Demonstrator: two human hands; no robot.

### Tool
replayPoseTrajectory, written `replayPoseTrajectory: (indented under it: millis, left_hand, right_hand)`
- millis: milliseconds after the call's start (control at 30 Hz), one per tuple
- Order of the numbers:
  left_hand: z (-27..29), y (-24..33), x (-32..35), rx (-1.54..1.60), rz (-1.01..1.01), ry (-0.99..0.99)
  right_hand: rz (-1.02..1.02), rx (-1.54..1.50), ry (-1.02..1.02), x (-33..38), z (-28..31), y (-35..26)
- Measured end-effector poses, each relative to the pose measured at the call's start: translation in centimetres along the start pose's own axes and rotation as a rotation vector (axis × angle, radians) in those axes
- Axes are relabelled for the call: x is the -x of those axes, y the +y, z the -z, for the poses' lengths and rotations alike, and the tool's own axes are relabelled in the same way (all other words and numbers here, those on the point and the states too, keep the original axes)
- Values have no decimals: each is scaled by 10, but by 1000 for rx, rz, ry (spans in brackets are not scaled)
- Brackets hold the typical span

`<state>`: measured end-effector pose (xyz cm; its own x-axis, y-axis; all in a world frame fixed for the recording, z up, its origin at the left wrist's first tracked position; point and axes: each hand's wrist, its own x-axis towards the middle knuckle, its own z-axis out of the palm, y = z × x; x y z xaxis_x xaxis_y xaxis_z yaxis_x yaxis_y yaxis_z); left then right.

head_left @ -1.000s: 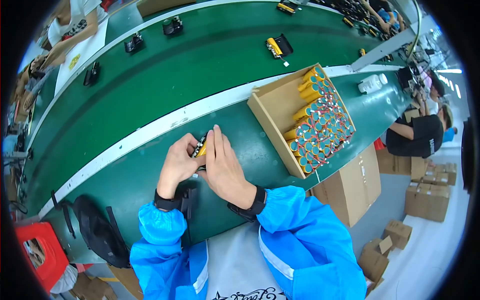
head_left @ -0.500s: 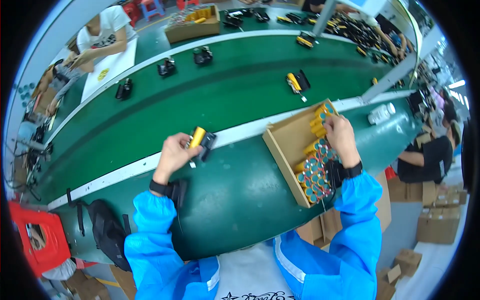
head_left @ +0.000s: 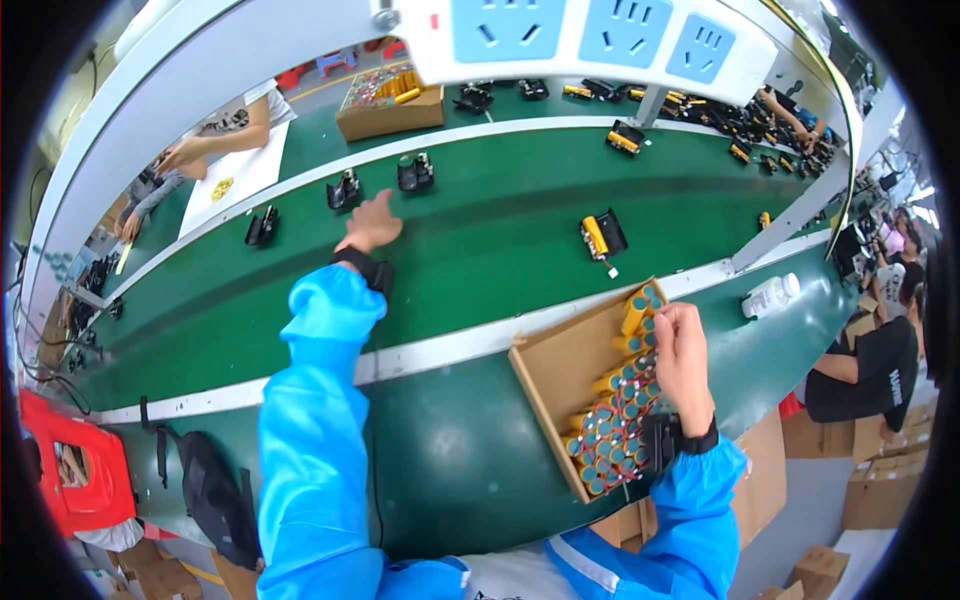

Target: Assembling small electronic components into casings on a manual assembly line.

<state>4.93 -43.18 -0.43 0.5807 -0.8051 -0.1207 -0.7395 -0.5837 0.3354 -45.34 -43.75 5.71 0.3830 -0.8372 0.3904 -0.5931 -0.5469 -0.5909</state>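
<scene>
My left hand [head_left: 372,224] reaches over the green belt with its fingers apart, just short of a black plastic casing [head_left: 415,173]. Another black casing [head_left: 344,190] sits to its left. The palm side is turned away from view, and I see nothing held. At the right, my right hand [head_left: 684,362] is closed, its fingertips pinching at a yellow battery pack [head_left: 634,344] along the right side of the cardboard box [head_left: 548,372]. Yellow cells with teal ends and red wires [head_left: 610,440] fill the near part of that box.
A casing with a yellow pack [head_left: 604,236] lies on the belt [head_left: 480,240]. A white bottle [head_left: 772,296] rests right of the box. A socket strip [head_left: 600,45] hangs overhead. A black bag [head_left: 215,490] lies at left. Other people work across the belt.
My left hand has moved forward over the belt; the casing with a yellow pack it held no longer shows. My right hand stays at the box. The view has tilted up.
</scene>
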Motion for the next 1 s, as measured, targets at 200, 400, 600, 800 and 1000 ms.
replayPoseTrajectory:
  millis: [200, 400, 600, 800, 1000]
  left_hand:
    - [-39, 34, -37, -168, -42, 212]
    - [-15, 49, -6, -410, -316, 338]
    - [19, 68, 170, -249, -451, 358]
    - [-22, 58, 269, -89, -396, 177]
    - [-42, 69, 285, 137, -479, 220]
  right_hand:
    - [-276, -919, 190, 4, 15, -42]
    - [-601, -1143, -239, -34, 32, -12]
    - [-517, -910, -911, -85, -21, -30]
    - [-362, -658, -1336, -96, -93, -71]
    - [-274, -856, -1371, -85, -105, -55]
